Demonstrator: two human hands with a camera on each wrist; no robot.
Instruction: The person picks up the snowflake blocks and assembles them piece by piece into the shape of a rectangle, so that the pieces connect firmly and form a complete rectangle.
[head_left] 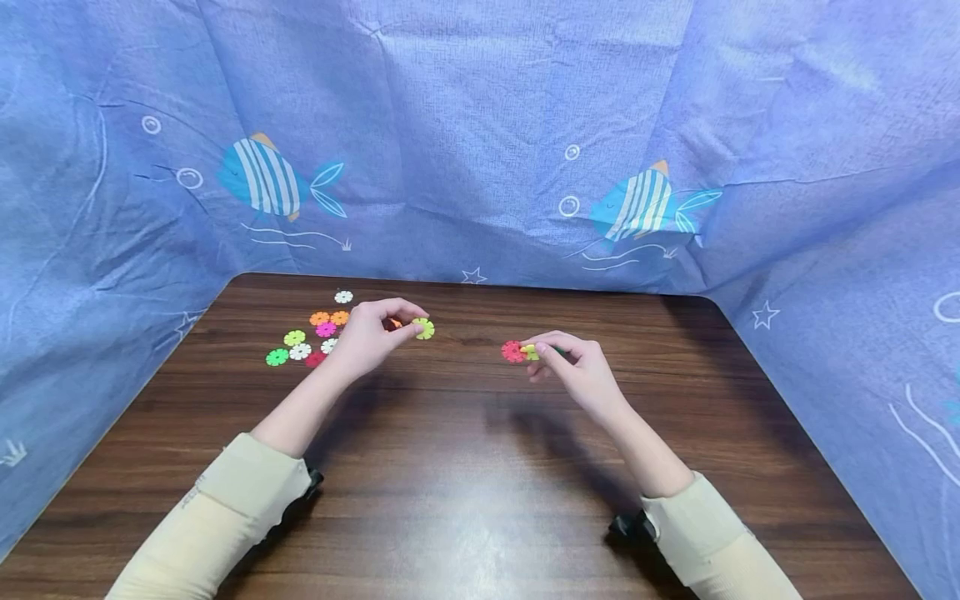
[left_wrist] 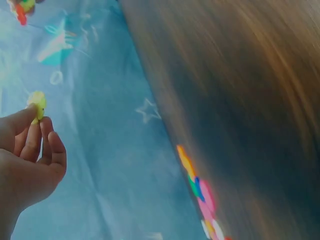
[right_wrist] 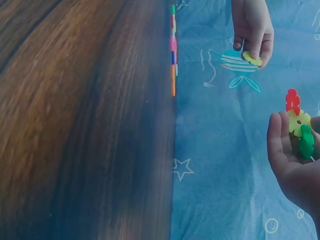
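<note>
My left hand (head_left: 371, 337) pinches a yellow flower-shaped plastic disc (head_left: 425, 329) by its edge, above the table. My right hand (head_left: 581, 367) holds a short chain of linked discs, raised and apart from the left hand. In the right wrist view the chain shows a red disc (right_wrist: 293, 101) at the outer end, a yellow disc (right_wrist: 298, 122) in the middle and a green disc (right_wrist: 306, 142) against the fingers. Part of the chain is hidden by the hand. In the left wrist view the yellow disc (left_wrist: 37, 104) sits between thumb and fingertips.
Several loose discs lie at the table's back left, among them a green disc (head_left: 277, 357), a white disc (head_left: 343, 297) and a magenta disc (head_left: 326, 330); the left hand covers some. Patterned blue cloth (head_left: 480, 150) hangs behind the brown table (head_left: 465, 467).
</note>
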